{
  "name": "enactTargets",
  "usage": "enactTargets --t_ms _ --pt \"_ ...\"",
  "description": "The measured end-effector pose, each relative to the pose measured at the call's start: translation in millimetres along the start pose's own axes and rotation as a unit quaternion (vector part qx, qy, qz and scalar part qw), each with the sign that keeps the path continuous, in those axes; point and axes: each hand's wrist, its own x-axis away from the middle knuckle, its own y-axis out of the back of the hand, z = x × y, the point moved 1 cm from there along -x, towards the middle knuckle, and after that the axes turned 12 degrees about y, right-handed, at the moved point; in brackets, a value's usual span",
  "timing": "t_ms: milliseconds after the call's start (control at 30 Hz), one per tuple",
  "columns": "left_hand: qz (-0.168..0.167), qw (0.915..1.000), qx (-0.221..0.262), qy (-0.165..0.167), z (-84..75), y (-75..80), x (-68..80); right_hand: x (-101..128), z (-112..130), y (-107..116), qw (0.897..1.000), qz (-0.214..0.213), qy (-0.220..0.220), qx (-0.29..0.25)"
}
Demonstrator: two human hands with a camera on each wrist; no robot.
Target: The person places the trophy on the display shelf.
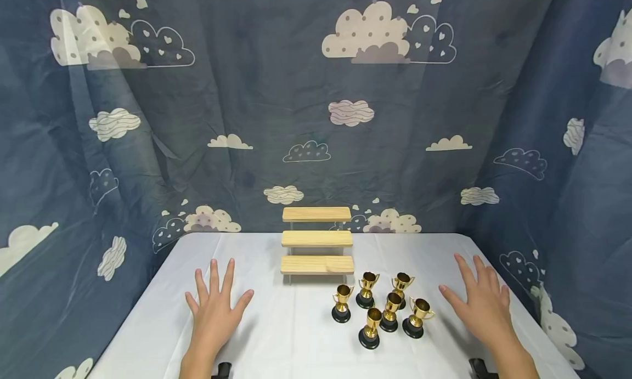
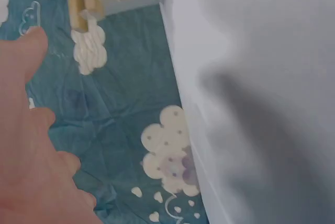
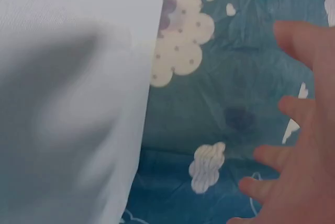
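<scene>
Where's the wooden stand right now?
In the head view, the wooden stand is centred toward the far edge of the white table, beyond the gold trophies, mostly to their left.

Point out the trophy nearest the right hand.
It's the rightmost trophy: its cup sits farther right than the other five, and one of its handles extends toward the right hand.

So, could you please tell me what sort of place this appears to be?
Probably a small staged recording booth: a dark blue cloud-print curtain hangs behind and beside a white-covered table, which holds a three-tier wooden display stand and six small gold trophy cups.
</scene>
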Motion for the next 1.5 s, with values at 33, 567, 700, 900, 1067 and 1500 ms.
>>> enactTargets --t_ms 33,567,700,900,1067,1500 --pt "0.000 1.0000 0.006 -0.003 -3.2 1.3 -0.5 -1 1 4 1.000 -0.001 0.003 -0.002" --pt "0.051 0.9849 0.165 0.004 -42.2 21.9 1.7 -4 24 41 0.994 0.009 0.051 -0.093" --pt "0.056 0.9745 0.216 0.028 -52.4 23.0 -6.1 -7 34 43 0.991 0.032 0.047 -0.122" --pt "0.084 0.9504 0.287 0.086 -56.9 16.4 -22.2 -5 46 37 0.985 0.044 0.054 -0.158" --pt "0.130 0.9237 0.332 0.139 -59.9 -0.4 -33.8 -1 55 33 0.982 0.061 0.055 -0.171" --pt "0.222 0.8379 0.453 0.208 -73.6 -39.1 -60.9 14 63 16 0.982 0.065 0.040 -0.175"
